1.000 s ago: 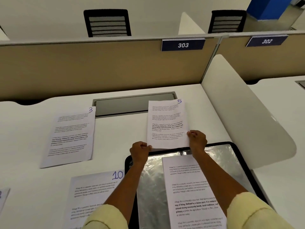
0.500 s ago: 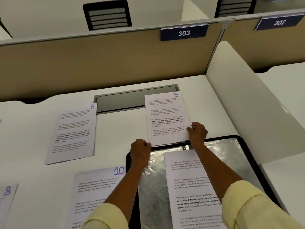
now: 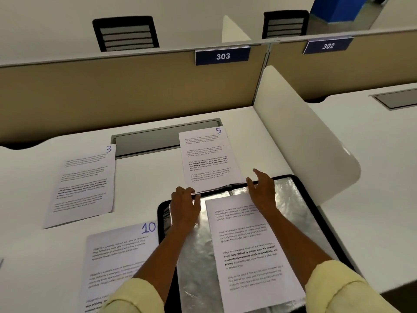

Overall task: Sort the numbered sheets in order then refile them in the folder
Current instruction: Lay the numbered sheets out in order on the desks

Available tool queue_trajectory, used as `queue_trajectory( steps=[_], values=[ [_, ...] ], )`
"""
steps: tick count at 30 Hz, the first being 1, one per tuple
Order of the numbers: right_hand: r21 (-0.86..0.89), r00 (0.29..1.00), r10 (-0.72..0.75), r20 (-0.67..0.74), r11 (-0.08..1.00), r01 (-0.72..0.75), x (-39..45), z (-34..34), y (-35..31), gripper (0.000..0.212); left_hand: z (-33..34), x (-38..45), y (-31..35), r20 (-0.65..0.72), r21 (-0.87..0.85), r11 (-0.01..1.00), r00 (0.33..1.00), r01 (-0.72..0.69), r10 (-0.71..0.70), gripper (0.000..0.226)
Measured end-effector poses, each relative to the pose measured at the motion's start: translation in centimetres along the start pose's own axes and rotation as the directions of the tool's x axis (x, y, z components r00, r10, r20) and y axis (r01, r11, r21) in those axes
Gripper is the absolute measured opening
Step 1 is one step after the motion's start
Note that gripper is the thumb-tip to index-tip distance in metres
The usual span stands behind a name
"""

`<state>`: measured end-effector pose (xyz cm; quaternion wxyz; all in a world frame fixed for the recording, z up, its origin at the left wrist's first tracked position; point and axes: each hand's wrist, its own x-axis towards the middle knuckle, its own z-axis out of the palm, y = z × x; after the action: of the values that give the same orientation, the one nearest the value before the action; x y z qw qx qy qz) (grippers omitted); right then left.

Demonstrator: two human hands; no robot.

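Sheet 5 (image 3: 207,159) lies flat on the white desk, its lower edge overlapping the top rim of the open black folder (image 3: 291,199) with shiny plastic sleeves. My left hand (image 3: 184,206) rests on the folder's top edge, its loosely curled fingers touching the sheet's lower left corner. Spread and empty, my right hand (image 3: 262,188) hovers just off the sheet's lower right corner. Another printed sheet (image 3: 250,249) lies on the folder, its number hidden. Sheet 3 (image 3: 83,181) is at the left, and sheet 10 (image 3: 117,256) is near me beside the folder.
A grey cable flap (image 3: 153,141) is set into the desk behind the sheets. A beige partition (image 3: 112,93) labelled 303 closes the back. A curved white divider (image 3: 304,136) walls off the right side. Another sheet's sliver (image 3: 1,263) shows at the left edge.
Sheet 5 has been laid down on the desk. My right hand let go of its corner and spread its fingers. My left hand loosened from a fist.
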<state>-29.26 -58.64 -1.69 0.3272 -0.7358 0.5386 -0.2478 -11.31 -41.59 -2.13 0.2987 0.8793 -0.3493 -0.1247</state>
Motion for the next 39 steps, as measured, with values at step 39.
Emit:
queue_trajectory(
  steps=[39],
  values=[
    [0.025, 0.945, 0.272, 0.182, 0.959, -0.281, -16.4, -11.6, 9.0, 0.014, 4.4, -23.5, 4.3, -0.046, -0.146, 0.966, 0.974, 0.212, -0.221, 0.029]
  ],
)
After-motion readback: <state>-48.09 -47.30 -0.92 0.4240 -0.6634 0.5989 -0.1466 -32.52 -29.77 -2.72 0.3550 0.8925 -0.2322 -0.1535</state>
